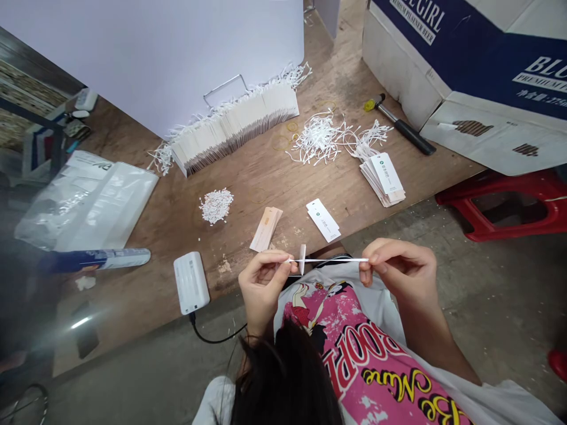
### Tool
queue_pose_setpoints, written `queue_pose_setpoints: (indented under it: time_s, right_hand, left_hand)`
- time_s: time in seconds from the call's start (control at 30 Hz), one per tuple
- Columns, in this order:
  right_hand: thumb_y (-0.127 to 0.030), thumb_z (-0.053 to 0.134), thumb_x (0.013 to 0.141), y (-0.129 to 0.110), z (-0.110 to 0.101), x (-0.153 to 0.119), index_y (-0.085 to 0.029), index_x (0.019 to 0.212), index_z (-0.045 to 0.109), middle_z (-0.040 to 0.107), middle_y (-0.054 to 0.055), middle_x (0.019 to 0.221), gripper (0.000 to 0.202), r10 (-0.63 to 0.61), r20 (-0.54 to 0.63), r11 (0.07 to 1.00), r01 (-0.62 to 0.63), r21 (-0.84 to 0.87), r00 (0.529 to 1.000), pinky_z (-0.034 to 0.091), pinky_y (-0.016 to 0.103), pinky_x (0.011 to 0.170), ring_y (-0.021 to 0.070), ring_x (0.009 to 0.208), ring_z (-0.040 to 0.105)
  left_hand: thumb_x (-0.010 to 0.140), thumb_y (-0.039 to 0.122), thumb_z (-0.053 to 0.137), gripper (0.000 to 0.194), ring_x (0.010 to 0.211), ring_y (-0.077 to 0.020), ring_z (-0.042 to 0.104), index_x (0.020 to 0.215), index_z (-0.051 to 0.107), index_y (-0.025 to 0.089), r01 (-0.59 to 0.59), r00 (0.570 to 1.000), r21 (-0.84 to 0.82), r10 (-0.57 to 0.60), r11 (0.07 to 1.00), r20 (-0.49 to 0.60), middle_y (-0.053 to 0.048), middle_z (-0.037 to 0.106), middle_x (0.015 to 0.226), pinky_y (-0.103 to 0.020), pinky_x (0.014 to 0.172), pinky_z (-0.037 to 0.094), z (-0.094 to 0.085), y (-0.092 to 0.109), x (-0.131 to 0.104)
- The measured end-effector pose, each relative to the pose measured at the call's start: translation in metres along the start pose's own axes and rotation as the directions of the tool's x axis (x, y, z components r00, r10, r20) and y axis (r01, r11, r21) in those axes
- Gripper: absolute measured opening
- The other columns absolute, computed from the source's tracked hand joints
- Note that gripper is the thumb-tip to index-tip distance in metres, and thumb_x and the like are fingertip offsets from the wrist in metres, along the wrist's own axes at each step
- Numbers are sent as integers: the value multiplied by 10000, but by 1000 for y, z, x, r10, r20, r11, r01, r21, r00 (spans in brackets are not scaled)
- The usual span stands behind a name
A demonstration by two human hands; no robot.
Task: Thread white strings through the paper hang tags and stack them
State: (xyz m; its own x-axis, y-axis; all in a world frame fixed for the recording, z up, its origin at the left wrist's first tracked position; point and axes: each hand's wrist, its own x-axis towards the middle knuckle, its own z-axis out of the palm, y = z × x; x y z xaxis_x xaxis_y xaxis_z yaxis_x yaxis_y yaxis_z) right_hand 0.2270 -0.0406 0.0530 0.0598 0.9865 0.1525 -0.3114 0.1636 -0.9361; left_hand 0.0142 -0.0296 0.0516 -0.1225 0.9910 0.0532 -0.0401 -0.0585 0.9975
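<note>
A thin white string (332,260) is stretched level between my two hands, just past the table's front edge. My left hand (267,277) pinches its left end, and my right hand (394,268) pinches the other end. A narrow tag (302,258), seen nearly edge-on, hangs on the string close to my left fingertips. Beyond my hands lie a few brownish tags (266,229) and a small stack of white printed tags (323,220). Small white pieces (217,206) form a pile farther left. Loose white strings (319,137) are heaped farther back.
A long row of strung tags (234,127) stands against a pale panel (177,53). Right are strung tags (387,177), a hammer (407,133), a beer carton (478,77) and a red stool (514,203). Left are a power bank (191,282), a tube (110,258) and plastic bags (93,200).
</note>
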Motion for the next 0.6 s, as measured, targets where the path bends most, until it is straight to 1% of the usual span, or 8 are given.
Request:
queue_pose_setpoints:
  time_s: [0.13,0.2,0.3,0.4,0.5,0.6]
  right_hand:
    - [-107,663,799,-6,-3,-1,-243,838,747,686,35,678,164,-53,58,995,58,-81,997,533,260,425,151,512,639]
    - [-63,650,790,-7,-5,1,-240,856,751,690,37,677,214,-75,87,984,88,-158,993,547,274,469,161,551,653]
    - [-21,640,772,-5,-9,3,-239,876,753,702,40,703,266,-96,102,963,118,-240,990,556,286,495,169,581,662]
    - [-8,643,759,-4,-10,2,-248,912,754,713,37,711,305,-124,112,960,148,-239,986,557,288,485,173,575,664]
    - [13,642,748,-3,-11,0,-255,936,752,719,36,735,346,-130,78,962,144,-231,989,555,289,487,172,582,664]
    - [20,632,753,-2,-12,-1,-258,929,752,721,35,755,350,-141,64,957,152,-246,988,553,284,493,165,591,661]
  left_hand:
    - [770,167,715,68,631,-121,660,806,696,221,-167,986,9,167,986,25,3,688,747,-251,587,552,-3,0,0]
    - [768,121,706,119,654,-125,668,829,707,223,-210,977,30,209,977,35,-4,699,759,-250,591,554,-5,-1,1]
    - [758,64,694,192,687,-129,678,856,718,228,-252,967,44,250,967,47,-6,714,769,-248,610,560,-8,-4,3]
    - [752,70,698,195,711,-142,690,847,725,238,-278,960,46,276,959,56,-2,725,768,-262,628,570,-10,-5,3]
    - [746,75,702,206,724,-147,697,846,735,253,-280,959,59,277,958,59,1,737,785,-268,639,578,-11,-7,4]
    - [741,36,692,263,753,-142,703,865,740,263,-296,953,62,290,953,81,6,746,807,-259,668,581,-10,-8,6]
